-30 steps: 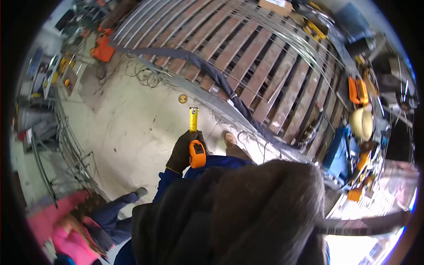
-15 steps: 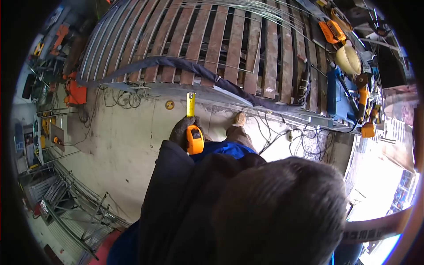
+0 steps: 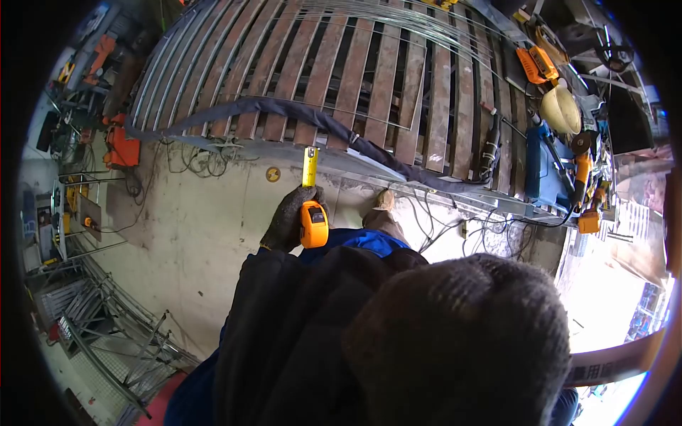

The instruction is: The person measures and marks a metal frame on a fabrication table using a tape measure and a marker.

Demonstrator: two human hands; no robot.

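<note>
Above the pale floor (image 3: 213, 248), before the slatted workbench (image 3: 438, 106): one orange tape measure (image 3: 314, 226), case gripped in your gloved left hand (image 3: 289, 219). Your right hand: out of view, its grip impossible to tell. Changes from a second ago: workbench front edge flatter across your view, formerly steeply sloping; blade tip overlapping that edge, formerly seen against floor only; person in pink at lower left, now mostly out of view. Orientation: yellow blade (image 3: 310, 167) extended, long axis near vertical in view, tip pointing away from you, toward the workbench.
</note>
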